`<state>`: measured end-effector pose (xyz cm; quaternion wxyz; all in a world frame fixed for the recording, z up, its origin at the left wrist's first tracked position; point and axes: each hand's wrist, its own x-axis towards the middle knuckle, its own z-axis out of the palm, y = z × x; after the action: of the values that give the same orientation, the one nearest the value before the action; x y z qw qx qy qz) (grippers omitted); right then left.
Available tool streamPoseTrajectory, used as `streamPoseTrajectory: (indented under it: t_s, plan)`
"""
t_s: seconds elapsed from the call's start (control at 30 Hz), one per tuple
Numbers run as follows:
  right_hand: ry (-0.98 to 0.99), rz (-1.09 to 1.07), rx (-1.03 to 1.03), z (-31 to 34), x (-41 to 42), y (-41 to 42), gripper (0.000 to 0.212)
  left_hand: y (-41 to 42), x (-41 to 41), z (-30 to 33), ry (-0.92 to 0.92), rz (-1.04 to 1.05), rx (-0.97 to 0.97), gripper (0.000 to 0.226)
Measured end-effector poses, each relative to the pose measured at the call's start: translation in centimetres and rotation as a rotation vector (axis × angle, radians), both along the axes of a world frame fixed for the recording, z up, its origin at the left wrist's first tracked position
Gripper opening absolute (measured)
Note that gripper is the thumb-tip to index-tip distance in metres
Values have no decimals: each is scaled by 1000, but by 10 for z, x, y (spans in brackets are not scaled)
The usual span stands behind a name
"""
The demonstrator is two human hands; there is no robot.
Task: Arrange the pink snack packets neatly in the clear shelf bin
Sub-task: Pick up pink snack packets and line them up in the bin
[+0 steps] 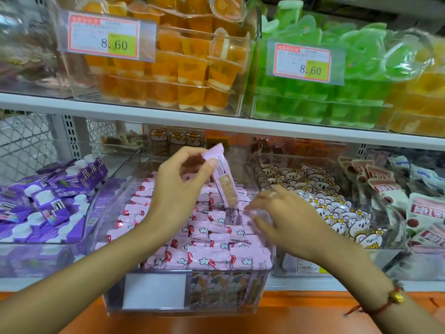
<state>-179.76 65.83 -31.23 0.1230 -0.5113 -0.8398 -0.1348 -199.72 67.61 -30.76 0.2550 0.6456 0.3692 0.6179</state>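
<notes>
A clear shelf bin (115, 280) at the centre of the lower shelf is filled with rows of pink snack packets (207, 256). My left hand (178, 189) pinches one pink packet (222, 177) by its top end and holds it tilted above the back of the bin. My right hand (284, 218) reaches into the right side of the bin, its blurred fingers down among the packets (240, 213). Whether those fingers hold a packet is unclear.
A bin of purple pouches (48, 196) stands to the left and a bin of white animal-print packets (325, 201) to the right. The shelf above (216, 121) carries tubs of orange (168, 75) and green jelly cups (325, 92). An orange ledge (301, 319) runs below.
</notes>
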Motion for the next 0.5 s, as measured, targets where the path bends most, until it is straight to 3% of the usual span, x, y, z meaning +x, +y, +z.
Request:
streamPoseTrajectory:
  t_s: [0.1, 0.17, 0.23, 0.3, 0.37, 0.43, 0.5]
  plan:
    - [445, 13, 115, 6, -2, -2, 35, -11, -3, 2, -152, -16, -19, 9]
    - [743, 62, 50, 9, -11, -7, 49, -16, 0, 1, -251, -72, -81, 9]
    - [843, 105, -27, 10, -21, -11, 53, -18, 2, -1, -335, -121, -182, 13]
    - [878, 156, -53, 10, -27, -12, 37, -15, 1, -4, -371, -149, -280, 20]
    - [1054, 167, -165, 14, -27, -13, 19, -10, -6, -7, -249, -147, -263, 26]
    - [1332, 112, -394, 18, -26, -13, 12, -9, -14, -10, 103, -167, -132, 47]
    - [1490, 81, -579, 20, -23, -13, 20, -9, -18, -10, 465, -155, 62, 67]
